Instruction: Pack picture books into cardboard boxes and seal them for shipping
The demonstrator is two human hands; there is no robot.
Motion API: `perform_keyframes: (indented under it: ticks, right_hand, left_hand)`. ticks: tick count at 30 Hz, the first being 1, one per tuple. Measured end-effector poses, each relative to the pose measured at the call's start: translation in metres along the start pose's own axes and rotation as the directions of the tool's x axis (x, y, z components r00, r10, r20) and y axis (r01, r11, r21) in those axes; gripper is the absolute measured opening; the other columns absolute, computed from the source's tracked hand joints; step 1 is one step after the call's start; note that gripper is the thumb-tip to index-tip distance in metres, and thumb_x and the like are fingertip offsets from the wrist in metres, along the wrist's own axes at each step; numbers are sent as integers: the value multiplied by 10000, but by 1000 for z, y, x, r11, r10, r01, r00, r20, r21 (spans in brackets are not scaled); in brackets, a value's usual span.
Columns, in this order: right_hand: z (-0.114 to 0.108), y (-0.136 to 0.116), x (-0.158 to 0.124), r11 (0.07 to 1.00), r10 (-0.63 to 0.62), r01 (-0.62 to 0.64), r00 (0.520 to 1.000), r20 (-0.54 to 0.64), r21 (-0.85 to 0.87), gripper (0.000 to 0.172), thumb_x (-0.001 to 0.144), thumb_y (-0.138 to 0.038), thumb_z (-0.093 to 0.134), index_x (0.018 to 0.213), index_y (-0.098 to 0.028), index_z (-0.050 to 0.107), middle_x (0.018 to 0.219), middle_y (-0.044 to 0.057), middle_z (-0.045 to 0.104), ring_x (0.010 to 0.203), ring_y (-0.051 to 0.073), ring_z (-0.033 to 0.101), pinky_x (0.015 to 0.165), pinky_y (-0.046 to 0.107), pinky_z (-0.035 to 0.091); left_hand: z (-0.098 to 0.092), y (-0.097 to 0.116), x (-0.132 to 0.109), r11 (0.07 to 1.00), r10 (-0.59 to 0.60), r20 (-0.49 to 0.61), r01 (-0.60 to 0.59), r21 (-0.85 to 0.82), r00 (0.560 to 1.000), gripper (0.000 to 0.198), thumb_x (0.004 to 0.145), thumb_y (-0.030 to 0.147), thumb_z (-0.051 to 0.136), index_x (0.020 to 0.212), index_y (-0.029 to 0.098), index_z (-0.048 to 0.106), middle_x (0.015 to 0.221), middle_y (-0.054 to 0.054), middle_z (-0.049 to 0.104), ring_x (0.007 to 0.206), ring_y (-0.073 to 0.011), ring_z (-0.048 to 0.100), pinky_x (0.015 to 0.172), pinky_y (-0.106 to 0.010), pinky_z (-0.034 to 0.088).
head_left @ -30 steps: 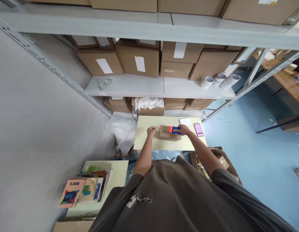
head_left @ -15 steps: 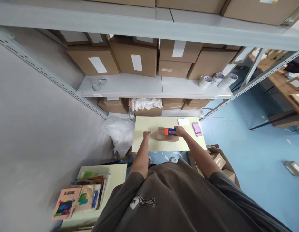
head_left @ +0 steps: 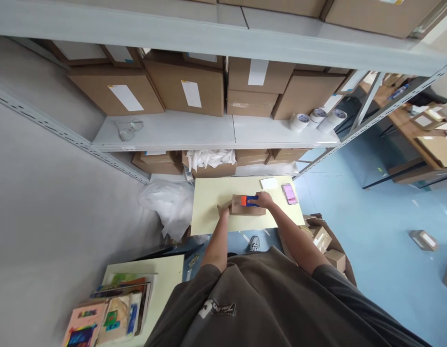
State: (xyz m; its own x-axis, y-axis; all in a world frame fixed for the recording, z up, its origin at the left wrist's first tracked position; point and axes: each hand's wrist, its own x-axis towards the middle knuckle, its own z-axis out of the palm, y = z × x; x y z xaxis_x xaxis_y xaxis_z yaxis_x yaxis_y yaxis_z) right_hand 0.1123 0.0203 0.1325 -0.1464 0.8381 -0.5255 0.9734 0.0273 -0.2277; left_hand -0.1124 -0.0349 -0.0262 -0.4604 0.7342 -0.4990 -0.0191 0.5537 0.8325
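Note:
A small closed cardboard box point(head_left: 249, 210) lies on the pale yellow table point(head_left: 205, 193). My right hand point(head_left: 264, 199) is closed round a blue-and-orange tape dispenser point(head_left: 244, 200), which rests on top of the box. At the box's left end, my left hand point(head_left: 224, 210) holds against the side; its fingertips are partly hidden. Near the table's far right edge lie a white card or pad point(head_left: 269, 183) and a phone with a pink, blurred screen point(head_left: 289, 193).
Ahead stands a metal shelf point(head_left: 194, 142) with cardboard boxes, tape rolls point(head_left: 299, 122) and glasses point(head_left: 128, 129). A plastic bag point(head_left: 169, 205) hangs left of the table. An open carton point(head_left: 348, 260) of small boxes is at right. Pictures point(head_left: 117, 308) lie on a side table.
My left hand has moved right, from beside the box to its left end. The tape dispenser stays on the box top in my right hand. The whole view has shifted slightly.

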Motion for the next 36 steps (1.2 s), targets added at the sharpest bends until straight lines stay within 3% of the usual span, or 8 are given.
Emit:
perform_keyframes:
  ticks: [3, 6, 9, 16, 22, 28, 32, 36]
  right_hand:
    - [0, -1, 2, 1000, -4, 4, 1000, 2, 5, 627, 879, -800, 697, 1062, -203, 761, 1077, 112, 789, 991, 257, 731, 713, 276, 465]
    - [0, -3, 4, 1000, -11, 11, 1000, -2, 1, 631, 878, -795, 700, 1047, -191, 763, 1084, 125, 788, 995, 264, 733, 729, 286, 487]
    - [-1, -4, 5, 1000, -26, 27, 1000, 16, -12, 643, 869, -783, 721, 1077, -177, 766, 1121, 143, 784, 1030, 275, 732, 769, 297, 512]
    - [-6, 17, 2, 998, -49, 50, 998, 39, -33, 680, 870, -761, 732, 1174, -154, 759, 1172, 177, 778, 1086, 297, 739, 846, 311, 543]
    - [-19, 121, -16, 999, 21, -19, 999, 31, -49, 724, 849, -795, 731, 1155, -141, 778, 1116, 204, 781, 1028, 306, 750, 813, 307, 536]
    - [-20, 224, -51, 984, 176, -175, 984, 17, -41, 651, 880, -784, 698, 1074, -169, 783, 1109, 173, 781, 991, 279, 737, 730, 282, 490]
    - [-18, 225, -54, 976, 217, -216, 976, 24, -22, 612, 879, -763, 712, 1026, -173, 777, 1059, 160, 786, 923, 263, 738, 676, 272, 454]
    - [-21, 188, -49, 974, 227, -227, 974, 18, -4, 600, 863, -755, 735, 1011, -177, 786, 1058, 157, 797, 913, 260, 740, 662, 273, 449]
  left_hand:
    - [-9, 8, -4, 986, 32, -11, -30, 161, 999, 272, 929, 375, 698, 1090, 161, 745, 1038, -136, 799, 1008, -272, 749, 911, -363, 569]
    - [-9, 18, -11, 945, 134, 162, -175, 275, 978, 374, 1034, 490, 533, 1002, 202, 770, 1046, -121, 810, 1062, -289, 745, 950, -366, 558]
    - [1, 21, -21, 928, 180, 286, -259, 267, 941, 421, 1071, 510, 475, 1155, 215, 763, 1151, -118, 811, 1120, -297, 741, 966, -374, 557]
    - [35, 16, -39, 902, 195, 226, -264, 341, 955, 472, 1122, 490, 376, 1248, 181, 709, 1279, -150, 771, 1218, -299, 707, 1045, -404, 533]
    - [59, 15, -39, 881, 201, 242, -284, 379, 949, 467, 1130, 390, 315, 1239, 155, 703, 1295, -188, 757, 1239, -310, 702, 1088, -417, 515]
    - [60, 11, -28, 852, 193, 263, -295, 433, 945, 481, 1125, 429, 333, 1301, 159, 691, 1414, -201, 705, 1389, -308, 621, 1177, -409, 455]
    - [53, 11, -21, 853, 175, 308, -300, 428, 935, 505, 1125, 447, 322, 1294, 161, 702, 1396, -192, 719, 1359, -311, 642, 1165, -420, 472]
    - [34, 14, -10, 889, 142, 306, -258, 379, 941, 551, 1118, 524, 335, 1215, 158, 735, 1340, -190, 747, 1333, -316, 659, 1138, -412, 496]
